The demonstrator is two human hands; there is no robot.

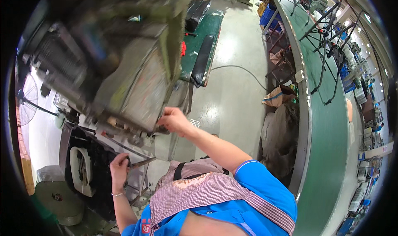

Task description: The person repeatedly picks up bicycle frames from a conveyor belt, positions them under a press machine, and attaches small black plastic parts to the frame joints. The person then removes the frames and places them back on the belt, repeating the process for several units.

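Metal machine (141,95) looks heavy, rigid, best held at five o'clock; right hand (174,121) and left hand (120,168) curl their fingers, grasp unclear.

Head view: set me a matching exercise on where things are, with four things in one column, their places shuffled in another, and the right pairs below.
Things
1. Right hand
2. Left hand
3. Wire-caged fan
4. Black tubular frame

Places
A. On the long green table
B. At the lower right corner of the large grey-green machine
C. Near the far left of the view
D. Beside the black sheeting

Right pairs: 1-B, 2-D, 3-C, 4-A.
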